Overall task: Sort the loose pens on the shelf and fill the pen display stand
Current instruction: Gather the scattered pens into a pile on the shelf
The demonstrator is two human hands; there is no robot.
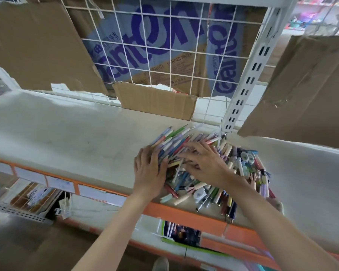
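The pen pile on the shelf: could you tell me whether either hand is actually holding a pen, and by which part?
Nothing is held. The left hand and right hand lie spread, fingers straight, on the pen pile.

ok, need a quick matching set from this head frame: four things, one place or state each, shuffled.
Things:
1. left hand
2. right hand
3. heap of loose multicoloured pens
4. white slotted metal upright

Places or states:
A. rises behind the heap at the shelf's back
B. flat on top of the heap, fingers spread
C. at the heap's left edge, fingers on the pens
D. lies on the white shelf above the orange front rail

Pairs: 1-C, 2-B, 3-D, 4-A
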